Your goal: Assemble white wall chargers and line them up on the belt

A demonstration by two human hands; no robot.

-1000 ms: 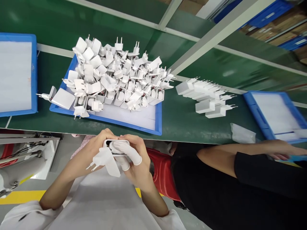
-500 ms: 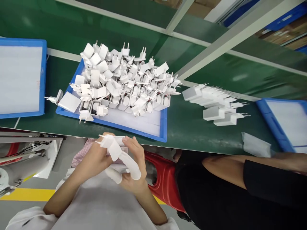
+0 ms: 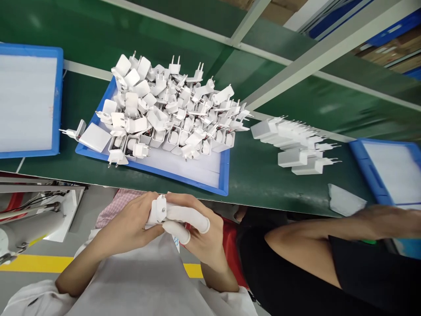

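Both my hands are closed round one white charger plug [image 3: 157, 211], held over my lap just below the green bench's front edge. My left hand [image 3: 130, 226] grips it from the left. My right hand [image 3: 194, 228], with white finger cots on two fingers, presses it from the right. The plug's two pins face up toward me. Straight ahead on the bench lies a blue tray [image 3: 184, 177] heaped with several loose white charger parts [image 3: 171, 107].
A row of assembled white chargers [image 3: 294, 142] lies right of the tray on the green bench [image 3: 263, 175]. Blue trays stand at far left [image 3: 57, 101] and far right [image 3: 362, 162]. A co-worker's arm [image 3: 329, 235] in a black sleeve reaches across at right. A machine [image 3: 36, 210] is at lower left.
The plug cap that hung open from the charger body has been swung round and pressed closed between my hands; its pins now point up. The co-worker's arm has shifted.
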